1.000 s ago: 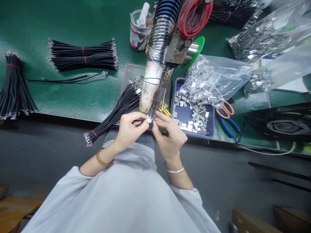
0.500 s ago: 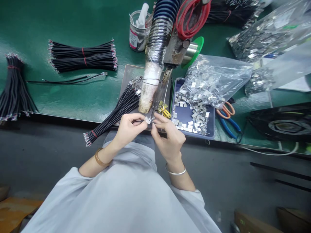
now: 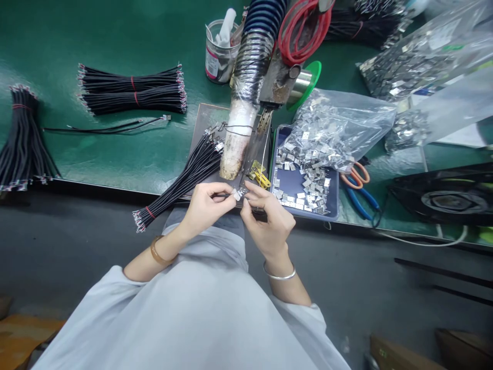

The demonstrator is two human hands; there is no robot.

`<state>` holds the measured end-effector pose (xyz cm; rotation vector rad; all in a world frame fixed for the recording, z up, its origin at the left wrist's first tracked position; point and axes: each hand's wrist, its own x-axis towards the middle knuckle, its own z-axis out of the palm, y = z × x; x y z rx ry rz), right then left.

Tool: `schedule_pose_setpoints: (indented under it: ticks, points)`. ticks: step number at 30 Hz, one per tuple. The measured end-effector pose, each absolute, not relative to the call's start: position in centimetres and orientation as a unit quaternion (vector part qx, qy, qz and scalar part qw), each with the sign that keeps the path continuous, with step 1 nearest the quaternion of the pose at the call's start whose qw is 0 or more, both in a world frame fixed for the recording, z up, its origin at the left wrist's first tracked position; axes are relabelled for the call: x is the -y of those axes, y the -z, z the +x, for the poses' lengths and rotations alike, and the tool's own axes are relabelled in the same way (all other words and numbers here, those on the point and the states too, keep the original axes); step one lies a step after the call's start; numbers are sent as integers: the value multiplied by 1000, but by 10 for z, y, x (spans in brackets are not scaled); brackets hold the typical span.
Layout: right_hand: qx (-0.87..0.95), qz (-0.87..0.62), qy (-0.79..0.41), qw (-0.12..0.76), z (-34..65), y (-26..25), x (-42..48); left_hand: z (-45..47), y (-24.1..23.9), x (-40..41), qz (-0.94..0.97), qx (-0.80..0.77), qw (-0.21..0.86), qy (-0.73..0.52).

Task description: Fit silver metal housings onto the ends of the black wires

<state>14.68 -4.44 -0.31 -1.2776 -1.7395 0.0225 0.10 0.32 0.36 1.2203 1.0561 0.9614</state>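
While the red-tied cable bundle (image 3: pixel 187 172) lies across the bench edge, left hand (image 3: pixel 206 206) has thumb and forefinger clamped on a black cable (image 3: pixel 219 195). Small metal connector (image 3: pixel 240 193) sits at those fingertips, between both hands. Right hand (image 3: pixel 270 218): thumb and fingertips close by the connector; can't tell if they're gripping it. Blue tray (image 3: pixel 288 181) of loose metal connectors (image 3: pixel 314 185) just right.

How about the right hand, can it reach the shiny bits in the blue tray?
Probably yes: the right hand is beside the tray, whose nearer shiny bits lie uncovered; the plastic bag lies over the far part.
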Motion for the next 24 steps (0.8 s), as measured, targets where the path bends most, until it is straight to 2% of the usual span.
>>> schedule_pose_setpoints:
  ticks: [5, 8, 12, 15, 18, 21, 24]
  points:
    - [688, -520, -46, 504, 150, 7, 50, -2, -4, 2, 587, -440, 560, -386]
    - [619, -510, -84, 591, 155, 12, 54, -10, 1, 13, 687, -415, 504, -318]
    - [509, -498, -22, 702, 160, 14, 57, -26, 14, 37, 797, -392, 407, -212]
    - [486, -480, 19, 730, 158, 12, 65, -44, 21, 54, 805, -389, 386, -226]
    - [597, -459, -42, 656, 144, 7, 75, -69, 24, 63, 767, -398, 418, -281]
    - [776, -418, -115, 459, 112, 3, 73, -98, 30, 69, 736, -418, 480, -228]
    - [875, -381, -73, 291, 69, 6, 53, -123, 43, 77, 724, -472, 480, -150]
